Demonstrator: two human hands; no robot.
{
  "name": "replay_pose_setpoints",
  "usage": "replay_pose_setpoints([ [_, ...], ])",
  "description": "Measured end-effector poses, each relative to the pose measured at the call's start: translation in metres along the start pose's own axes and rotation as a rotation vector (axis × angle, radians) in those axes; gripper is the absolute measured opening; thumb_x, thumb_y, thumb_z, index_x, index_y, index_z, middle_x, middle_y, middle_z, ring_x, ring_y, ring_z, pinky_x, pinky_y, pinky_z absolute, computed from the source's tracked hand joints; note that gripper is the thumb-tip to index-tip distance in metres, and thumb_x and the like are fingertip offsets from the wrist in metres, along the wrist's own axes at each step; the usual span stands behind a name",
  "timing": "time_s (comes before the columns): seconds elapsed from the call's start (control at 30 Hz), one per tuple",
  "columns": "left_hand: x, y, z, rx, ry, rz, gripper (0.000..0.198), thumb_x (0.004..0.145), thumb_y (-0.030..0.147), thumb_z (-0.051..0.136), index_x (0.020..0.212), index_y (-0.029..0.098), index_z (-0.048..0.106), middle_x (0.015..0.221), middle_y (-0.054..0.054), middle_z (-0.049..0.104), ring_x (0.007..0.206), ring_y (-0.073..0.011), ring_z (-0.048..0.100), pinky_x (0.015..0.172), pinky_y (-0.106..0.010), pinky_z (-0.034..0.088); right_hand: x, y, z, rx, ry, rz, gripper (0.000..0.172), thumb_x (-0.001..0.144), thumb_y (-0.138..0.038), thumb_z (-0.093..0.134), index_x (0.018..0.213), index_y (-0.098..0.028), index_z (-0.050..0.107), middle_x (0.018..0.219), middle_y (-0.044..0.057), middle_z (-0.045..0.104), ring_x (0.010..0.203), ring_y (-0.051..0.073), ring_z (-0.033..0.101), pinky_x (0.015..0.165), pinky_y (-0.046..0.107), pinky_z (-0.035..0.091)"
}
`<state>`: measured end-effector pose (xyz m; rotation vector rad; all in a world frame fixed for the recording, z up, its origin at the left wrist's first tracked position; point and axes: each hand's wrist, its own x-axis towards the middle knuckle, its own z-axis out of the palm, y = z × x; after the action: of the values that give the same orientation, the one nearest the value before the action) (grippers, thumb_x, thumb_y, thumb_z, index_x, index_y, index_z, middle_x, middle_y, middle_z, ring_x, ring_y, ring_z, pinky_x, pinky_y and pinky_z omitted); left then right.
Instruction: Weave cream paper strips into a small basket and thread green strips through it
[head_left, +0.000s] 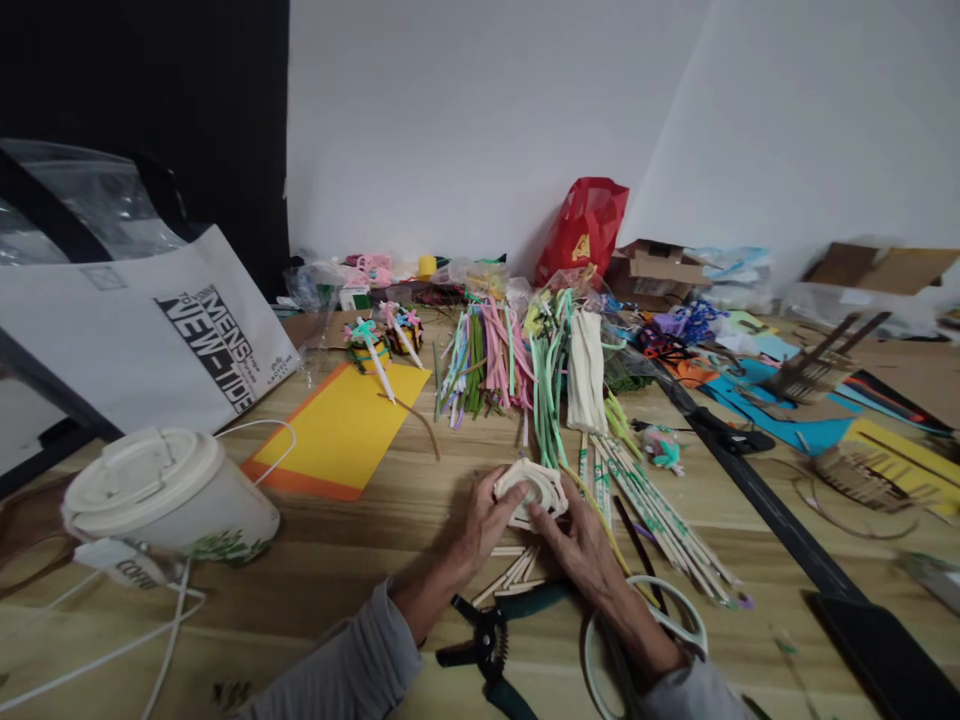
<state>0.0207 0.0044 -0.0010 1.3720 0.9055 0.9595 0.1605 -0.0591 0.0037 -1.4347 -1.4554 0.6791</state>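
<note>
1. **Work in hand:** The left hand (484, 520) and right hand (581, 560) together hold a pale, many-sided frame (531, 490) of flat strips. The frame is raised slightly above the table (375, 610), at the centre of the work area.
2. **Left fingers:** These curl over the frame's left edge, with the thumb (504, 488) on its upper face, in a pinch.
3. **Right fingers:** These are spread across the frame's lower right side. The tips meet its edge, but whether they pinch cannot be told.
4. **Nearest items:** Short sticks (514, 575) lie at 6 o'clock from the frame, just below the hands. Pliers (487, 645) with teal handles lie beyond them at 6 o'clock. Scissors (645, 625) with white loops lie under the right wrist at 5 o'clock. A striped stick bundle (660, 520) fans out at 4 o'clock.
5. **Clearances:** Hanging strips (547, 420) end just above the frame at 12 o'clock, leaving a narrow gap. Bare wood lies at 9 o'clock, reaching toward a lidded cup (169, 495). The right side is tighter, as the stick bundle lies close to the right hand. A black ruler (750, 490) lies farther out at 3 o'clock.
</note>
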Motion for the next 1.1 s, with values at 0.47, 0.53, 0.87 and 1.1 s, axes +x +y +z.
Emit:
replay_pose_setpoints([
  [0.47, -0.007, 0.006, -0.001, 0.327, -0.015, 0.124, 0.027, 0.079, 0.04, 0.061, 0.087, 0.015, 0.066, 0.078, -0.005, 0.067, 0.072, -0.0178, 0.057, 0.067, -0.025, 0.044, 0.004, 0.002, -0.008, 0.03, -0.016, -0.072, 0.026, 0.09, -0.041, 0.053, 0.1, -0.018, 0.062, 0.084, 0.003, 0.068, 0.074, 0.019, 0.06, 0.066, 0.029, 0.05],
  [0.53, -0.007, 0.008, -0.001, 0.322, 0.003, 0.135, 0.024, 0.077, 0.039, 0.062, 0.083, 0.015, 0.066, 0.076, -0.004, 0.066, 0.071, -0.0176, 0.057, 0.068, -0.026, 0.044, 0.003, 0.0, -0.008, 0.02, -0.027, -0.064, 0.027, 0.09, -0.042, 0.053, 0.1, -0.018, 0.062, 0.081, 0.003, 0.067, 0.07, 0.019, 0.059, 0.063, 0.028, 0.049],
  [0.87, 0.001, 0.01, -0.007, -0.665, -0.175, -0.235, 0.034, 0.07, 0.047, 0.071, 0.073, 0.016, 0.058, 0.059, -0.001, 0.058, 0.054, -0.0124, 0.051, 0.051, -0.023, 0.038, 0.002, -0.006, -0.009, 0.289, 0.069, -0.002, 0.05, 0.095, -0.056, 0.036, 0.117, -0.017, 0.056, 0.067, 0.001, 0.061, 0.056, 0.018, 0.058, 0.052, 0.029, 0.048],
  [1.1, -0.009, 0.021, -0.014, -1.124, -0.314, -0.371, 0.019, 0.072, 0.015, 0.062, 0.065, 0.018, 0.045, 0.051, 0.005, 0.033, 0.05, -0.0104, 0.041, 0.049, -0.018, 0.034, 0.004, 0.002, -0.005, 0.296, 0.038, 0.064, 0.047, 0.095, -0.056, 0.035, 0.11, -0.02, 0.059, 0.067, 0.002, 0.063, 0.056, 0.018, 0.059, 0.05, 0.029, 0.047],
])
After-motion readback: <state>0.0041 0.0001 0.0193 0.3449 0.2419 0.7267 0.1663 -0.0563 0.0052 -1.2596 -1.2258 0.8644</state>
